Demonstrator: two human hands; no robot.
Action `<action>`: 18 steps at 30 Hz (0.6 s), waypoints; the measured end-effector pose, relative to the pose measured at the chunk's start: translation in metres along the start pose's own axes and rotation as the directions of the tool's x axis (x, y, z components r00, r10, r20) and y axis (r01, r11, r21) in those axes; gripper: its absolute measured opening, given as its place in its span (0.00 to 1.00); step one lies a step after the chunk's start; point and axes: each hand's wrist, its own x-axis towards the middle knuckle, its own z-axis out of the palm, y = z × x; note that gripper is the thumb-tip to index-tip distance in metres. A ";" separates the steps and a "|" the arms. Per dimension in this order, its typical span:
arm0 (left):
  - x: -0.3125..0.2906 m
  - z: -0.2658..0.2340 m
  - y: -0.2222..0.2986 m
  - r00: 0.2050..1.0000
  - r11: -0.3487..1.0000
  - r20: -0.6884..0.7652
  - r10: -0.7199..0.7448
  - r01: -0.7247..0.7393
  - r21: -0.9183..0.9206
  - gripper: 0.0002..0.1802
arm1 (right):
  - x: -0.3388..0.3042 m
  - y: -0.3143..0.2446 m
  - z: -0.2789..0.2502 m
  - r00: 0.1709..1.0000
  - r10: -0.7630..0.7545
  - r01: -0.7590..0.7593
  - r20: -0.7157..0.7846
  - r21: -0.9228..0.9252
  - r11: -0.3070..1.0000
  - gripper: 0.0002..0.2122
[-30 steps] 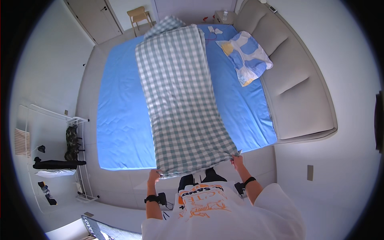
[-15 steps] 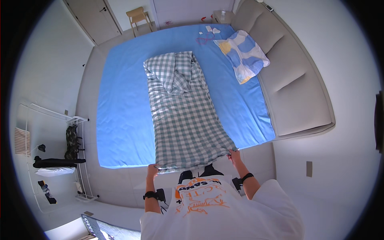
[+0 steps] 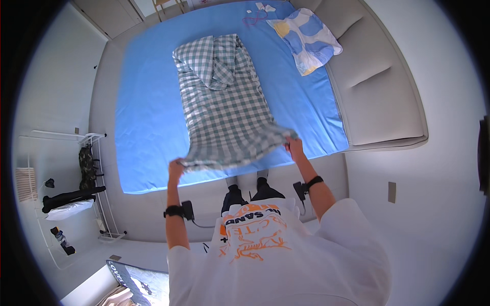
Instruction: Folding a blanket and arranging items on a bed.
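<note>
A green-and-white checked quilt [image 3: 224,112] lies lengthwise on the blue-sheeted bed [image 3: 148,117], its far end folded over in a loose heap. My left hand [image 3: 176,166] is closed on the near left corner. At the near right corner my right hand [image 3: 293,145] grips the cloth too. Between my hands the near edge is lifted, sagging and slightly blurred, over the bed's near side. Both my arms reach forward, with black straps around the forearms.
A blue, white and yellow pillow [image 3: 309,43] rests by the padded grey headboard [image 3: 383,102]. Small white items and a pink cord [image 3: 253,20] lie at the bed's far edge. On the left stands a white rack [image 3: 97,178] with dark clothes. A wooden chair [image 3: 166,6] is beyond the bed.
Both hands have moved forward and up over the bed, carrying the quilt's near edge with them. My view has tilted down, so the bed appears higher in the picture.
</note>
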 end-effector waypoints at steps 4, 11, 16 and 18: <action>-0.028 -0.013 0.034 0.880 0.934 -0.327 0.344 -0.356 0.026 0.18 | -0.004 -0.012 0.001 0.977 -0.208 0.212 0.054 -0.074 0.975 0.12; -0.121 0.074 -0.123 0.804 0.791 0.114 -0.584 0.595 -0.145 0.25 | -0.051 0.129 -0.083 0.906 0.344 -0.363 -0.246 -0.033 0.931 0.09; -0.054 0.069 -0.102 0.835 0.833 0.232 -0.500 0.536 -0.136 0.25 | -0.011 0.119 -0.060 0.952 0.261 -0.285 -0.163 -0.149 0.947 0.10; -0.011 0.056 -0.060 0.880 0.869 0.175 -0.443 0.469 -0.157 0.17 | 0.024 0.087 -0.027 0.977 0.196 -0.207 -0.089 -0.139 0.968 0.10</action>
